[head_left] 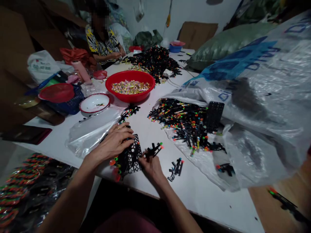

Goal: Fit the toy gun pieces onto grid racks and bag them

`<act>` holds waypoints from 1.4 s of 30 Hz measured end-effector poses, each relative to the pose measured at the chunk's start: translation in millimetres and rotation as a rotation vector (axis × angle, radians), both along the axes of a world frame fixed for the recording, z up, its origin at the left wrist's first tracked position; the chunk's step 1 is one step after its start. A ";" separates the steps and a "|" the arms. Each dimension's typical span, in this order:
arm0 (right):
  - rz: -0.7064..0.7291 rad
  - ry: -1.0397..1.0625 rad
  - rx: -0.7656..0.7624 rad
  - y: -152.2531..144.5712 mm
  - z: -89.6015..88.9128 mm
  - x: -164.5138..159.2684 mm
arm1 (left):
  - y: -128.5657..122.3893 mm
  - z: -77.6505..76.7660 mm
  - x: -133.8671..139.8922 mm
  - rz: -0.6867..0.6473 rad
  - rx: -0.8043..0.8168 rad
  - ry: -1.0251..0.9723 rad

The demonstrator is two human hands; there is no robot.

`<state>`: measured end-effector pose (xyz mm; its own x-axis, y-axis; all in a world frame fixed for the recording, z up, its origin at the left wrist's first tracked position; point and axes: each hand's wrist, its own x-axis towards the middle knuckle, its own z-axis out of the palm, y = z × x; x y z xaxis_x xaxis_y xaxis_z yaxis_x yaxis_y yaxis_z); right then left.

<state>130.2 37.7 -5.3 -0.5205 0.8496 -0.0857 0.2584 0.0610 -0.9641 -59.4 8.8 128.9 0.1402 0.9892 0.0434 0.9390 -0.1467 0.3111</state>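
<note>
My right hand is closed around a small black toy gun with green and pink-orange tips, just right of a black perforated plate. My left hand lies stretched out over the plate's upper left side and black pieces there, fingers extended. Red and green ends stick out on the plate's left, near the table's front edge. To the right of my right hand rests another toy gun. Whatever is directly beneath my left palm is hidden.
A large white sack spills a heap of toy guns on the right. Clear plastic bags, a white bowl and a red basin of small colourful pieces stand left and beyond. Another person works behind, near a black pile.
</note>
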 end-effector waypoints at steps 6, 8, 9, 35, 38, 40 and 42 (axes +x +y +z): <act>-0.066 0.004 0.040 22.2 -0.5 7.4 | -2.4 1.5 5.3 0.041 0.017 -0.006; -0.099 -0.180 0.096 49.4 15.3 30.2 | -1.6 0.4 6.2 0.048 0.017 -0.014; -0.147 -0.330 0.146 60.0 24.6 41.5 | -1.2 -0.4 6.7 0.051 0.019 -0.019; 0.106 -0.519 0.530 -18.6 20.3 -50.6 | -2.6 -11.4 12.4 0.091 0.119 0.004; 0.059 -0.440 0.546 -15.1 24.9 -47.7 | -2.6 -13.0 14.5 0.097 0.122 0.006; 0.004 -0.377 0.590 -10.6 32.9 -47.0 | -2.5 -12.7 16.3 0.108 0.131 0.003; -0.029 -0.332 0.615 -4.6 39.2 -44.1 | -1.9 -12.5 17.2 0.130 0.142 0.005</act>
<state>86.2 33.1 33.9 -0.5264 0.8082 0.2640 0.5434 0.5587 -0.6265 -42.2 6.9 116.3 0.0119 0.9830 0.1833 0.9543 -0.0659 0.2916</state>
